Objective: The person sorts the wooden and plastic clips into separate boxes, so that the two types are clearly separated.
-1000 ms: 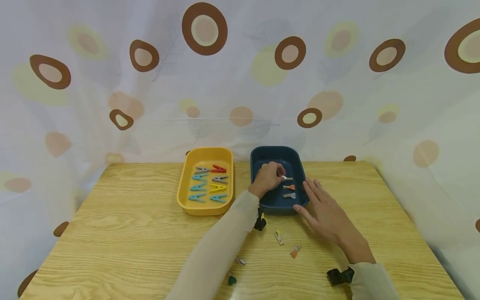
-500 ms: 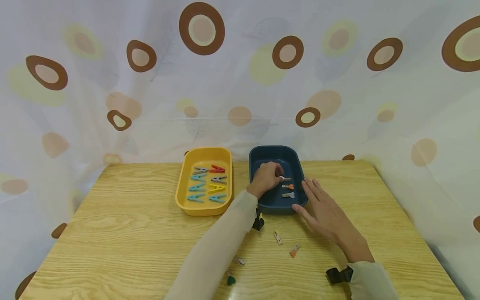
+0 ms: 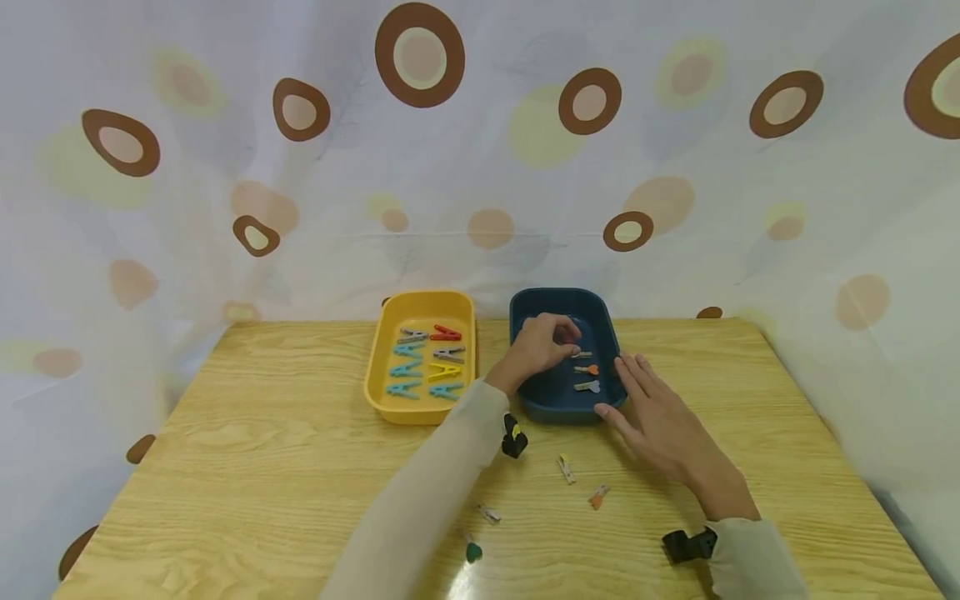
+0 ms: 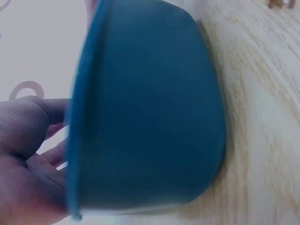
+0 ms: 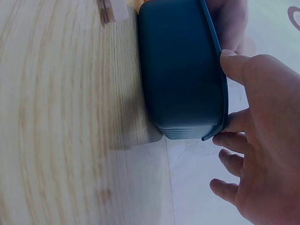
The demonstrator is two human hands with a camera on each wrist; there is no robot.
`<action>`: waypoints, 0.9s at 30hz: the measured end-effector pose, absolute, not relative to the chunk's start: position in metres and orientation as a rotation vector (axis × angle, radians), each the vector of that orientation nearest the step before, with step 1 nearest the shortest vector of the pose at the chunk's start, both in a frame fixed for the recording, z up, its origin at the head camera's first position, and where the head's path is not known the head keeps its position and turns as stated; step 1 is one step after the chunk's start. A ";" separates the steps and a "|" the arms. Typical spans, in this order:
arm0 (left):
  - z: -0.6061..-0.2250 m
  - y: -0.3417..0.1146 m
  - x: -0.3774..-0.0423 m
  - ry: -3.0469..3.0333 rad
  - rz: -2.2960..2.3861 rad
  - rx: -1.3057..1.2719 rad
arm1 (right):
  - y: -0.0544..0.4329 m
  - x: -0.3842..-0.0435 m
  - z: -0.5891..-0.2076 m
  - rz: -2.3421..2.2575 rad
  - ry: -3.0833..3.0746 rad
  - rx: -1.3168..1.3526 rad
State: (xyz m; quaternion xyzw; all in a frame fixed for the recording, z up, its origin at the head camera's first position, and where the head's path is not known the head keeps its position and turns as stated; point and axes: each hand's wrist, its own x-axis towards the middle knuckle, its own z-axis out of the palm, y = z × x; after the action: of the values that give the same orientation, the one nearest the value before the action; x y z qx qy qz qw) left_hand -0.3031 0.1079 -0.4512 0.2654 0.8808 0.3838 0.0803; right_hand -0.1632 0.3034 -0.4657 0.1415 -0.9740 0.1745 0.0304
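My left hand reaches into the dark blue tray, fingers curled, fingertips at the left end of a small white-tipped clip. I cannot tell whether they pinch it. Below it in the tray lie an orange-tipped clip and a grey-tipped clip. My right hand lies flat on the table, fingers straight along the tray's right rim, thumb at its near right corner. The right wrist view shows that hand against the tray's rim. The left wrist view shows the tray's outer wall with my left hand behind it.
A yellow tray left of the blue one holds several larger pegs in blue, grey, yellow and red. Loose small clips lie on the wooden table near me: a pale one, an orange one, a green one. A spotted curtain hangs behind.
The white-tipped clip now lies further out from my left fingertips, in line with the other two clips. My right hand has stayed at the tray's rim.
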 end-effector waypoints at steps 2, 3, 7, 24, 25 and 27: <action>-0.446 0.103 -0.300 2.625 1.147 0.839 | 0.304 -0.163 -0.465 0.541 -3.001 0.435; -0.443 0.101 -0.299 2.620 1.148 0.866 | 0.304 -0.163 -0.465 0.542 -3.002 0.435; -0.434 0.089 -0.293 2.598 1.171 0.944 | 0.305 -0.163 -0.464 0.536 -3.004 0.436; -0.413 0.032 -0.247 2.477 1.316 1.079 | 0.305 -0.166 -0.466 0.460 -3.017 0.469; -0.412 0.027 -0.243 2.474 1.325 1.070 | 0.304 -0.165 -0.466 0.452 -3.021 0.466; -0.412 0.020 -0.236 2.475 1.333 1.058 | 0.303 -0.164 -0.465 0.441 -3.027 0.456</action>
State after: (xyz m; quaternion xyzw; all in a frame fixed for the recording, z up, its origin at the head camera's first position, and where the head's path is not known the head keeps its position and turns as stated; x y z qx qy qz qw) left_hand -0.2365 0.0197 -0.4122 0.3516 0.8220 0.4427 0.0690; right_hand -0.1644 0.3028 -0.4653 0.1474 -0.9785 0.1424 0.0245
